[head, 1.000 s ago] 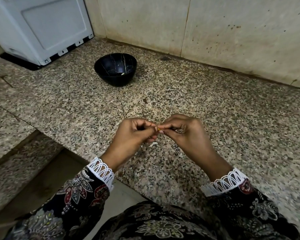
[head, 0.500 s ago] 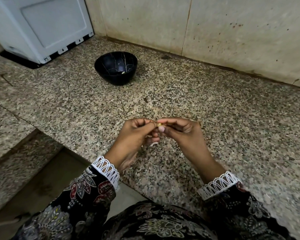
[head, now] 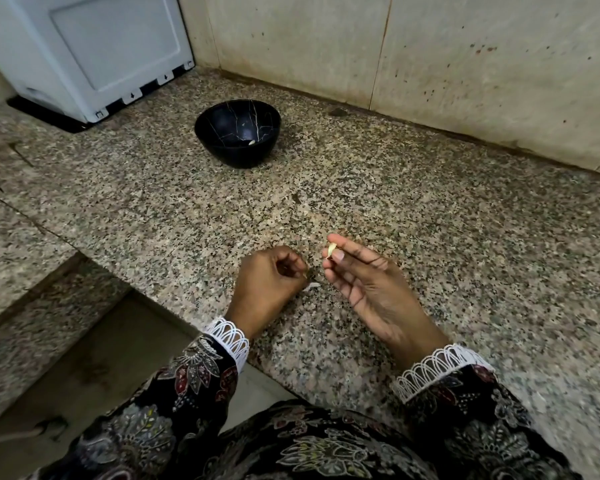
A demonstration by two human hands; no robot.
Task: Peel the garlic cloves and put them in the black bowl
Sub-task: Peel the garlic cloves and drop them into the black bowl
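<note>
Here the right hand [head: 371, 289] pinches a small, pale, light, likely slippery garlic clove [head: 331, 250] by its sides between thumb and fingertip, well short of the glossy black bowl [head: 238, 132], while the left hand [head: 269, 285], curled, shows nothing clearly held.

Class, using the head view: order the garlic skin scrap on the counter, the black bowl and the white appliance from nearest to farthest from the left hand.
From the left hand:
1. Garlic skin scrap, on the counter just right of it.
2. Black bowl, farther back.
3. White appliance, back-left corner.
</note>
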